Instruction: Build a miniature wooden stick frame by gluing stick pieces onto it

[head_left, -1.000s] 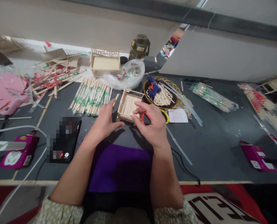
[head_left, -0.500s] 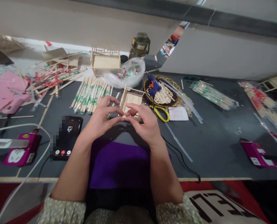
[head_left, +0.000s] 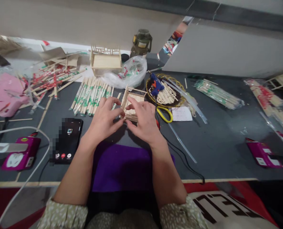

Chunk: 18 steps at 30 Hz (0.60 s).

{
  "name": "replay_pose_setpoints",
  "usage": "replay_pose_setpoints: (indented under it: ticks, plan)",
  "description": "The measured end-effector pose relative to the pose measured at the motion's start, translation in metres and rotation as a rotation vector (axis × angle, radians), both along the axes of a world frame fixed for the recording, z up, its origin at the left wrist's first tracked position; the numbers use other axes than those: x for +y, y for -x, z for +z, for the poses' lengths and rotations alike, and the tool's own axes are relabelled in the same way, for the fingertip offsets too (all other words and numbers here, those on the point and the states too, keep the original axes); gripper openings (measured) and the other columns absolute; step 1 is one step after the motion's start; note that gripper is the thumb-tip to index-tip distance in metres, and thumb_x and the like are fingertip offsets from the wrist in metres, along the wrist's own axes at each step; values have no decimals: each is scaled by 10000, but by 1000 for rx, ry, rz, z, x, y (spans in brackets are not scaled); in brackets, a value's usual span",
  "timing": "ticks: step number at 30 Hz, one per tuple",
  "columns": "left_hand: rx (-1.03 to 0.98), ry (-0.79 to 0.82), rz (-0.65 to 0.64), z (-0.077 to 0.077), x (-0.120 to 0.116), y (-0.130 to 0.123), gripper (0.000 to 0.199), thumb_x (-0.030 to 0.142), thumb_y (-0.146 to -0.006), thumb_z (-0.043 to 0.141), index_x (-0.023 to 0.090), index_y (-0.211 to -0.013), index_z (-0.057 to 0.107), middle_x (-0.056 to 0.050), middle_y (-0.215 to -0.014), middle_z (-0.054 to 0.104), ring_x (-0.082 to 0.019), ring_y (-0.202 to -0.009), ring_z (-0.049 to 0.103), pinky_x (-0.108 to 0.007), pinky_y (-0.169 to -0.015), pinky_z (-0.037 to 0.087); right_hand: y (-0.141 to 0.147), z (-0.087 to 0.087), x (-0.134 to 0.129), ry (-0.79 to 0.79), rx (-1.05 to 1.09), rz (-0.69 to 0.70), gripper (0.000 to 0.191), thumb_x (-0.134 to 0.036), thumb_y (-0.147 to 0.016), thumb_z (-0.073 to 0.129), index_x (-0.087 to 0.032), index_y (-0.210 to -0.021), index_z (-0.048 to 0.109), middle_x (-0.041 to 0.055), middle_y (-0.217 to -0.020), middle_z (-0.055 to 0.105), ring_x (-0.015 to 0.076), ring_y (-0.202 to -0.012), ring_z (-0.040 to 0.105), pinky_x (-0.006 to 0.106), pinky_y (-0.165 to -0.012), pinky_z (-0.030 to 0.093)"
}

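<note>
A small bed-like model [head_left: 134,96] made of wooden sticks sits on the dark table between my hands. My left hand [head_left: 105,119] is closed at its near left corner, thumb and forefinger pinching there. Over the model's near right side is my right hand [head_left: 142,119], fingers apart, its thumb low by the front edge and its forefinger above the slatted top. My right hand hides part of the model. To the right, a wicker basket [head_left: 183,101] holds short cut sticks [head_left: 166,94] and a blue glue gun [head_left: 157,85].
Wrapped chopsticks [head_left: 91,95] lie to the left, behind a phone [head_left: 71,136]. A larger stick model [head_left: 106,61], a plastic bag [head_left: 134,71] and a bottle [head_left: 141,44] stand at the back. Yellow-handled scissors [head_left: 165,115], glue sticks [head_left: 183,143] and a purple cloth [head_left: 122,168] lie nearby.
My fingertips, which met at the model's front edge, have moved apart. My right hand's fingers have spread over the model, while my left hand stays at the corner. The view has shifted slightly.
</note>
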<state>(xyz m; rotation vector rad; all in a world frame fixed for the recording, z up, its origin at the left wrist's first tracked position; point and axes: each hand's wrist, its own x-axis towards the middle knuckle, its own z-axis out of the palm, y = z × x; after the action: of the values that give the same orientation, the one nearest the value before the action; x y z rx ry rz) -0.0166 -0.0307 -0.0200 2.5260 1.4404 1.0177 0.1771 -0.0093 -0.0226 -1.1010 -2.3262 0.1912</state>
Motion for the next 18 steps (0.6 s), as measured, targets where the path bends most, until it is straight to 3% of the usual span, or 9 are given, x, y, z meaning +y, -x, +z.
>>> replay_pose_setpoints:
  ticks: [10,18]
  plan:
    - [13,-28,10,-2,0,-1,66,212,-927,658,170,-927,709,-116,-1179,584,-262,-1025,480,-436,-879,467,4,-6,3,21,-58,15,775,-319,-959,486,-218,-1648,145,64,-1185,707,278,-1108,513,472,-1064,286]
    - [55,-59,33,-3,1,-3,67,193,-936,642,169,-913,701,-115,-1161,601,-258,-1005,485,-426,-850,480,5,-5,9,38,-69,24,751,-353,-973,471,-166,-1641,183,83,-1164,697,282,-1078,501,461,-1034,299]
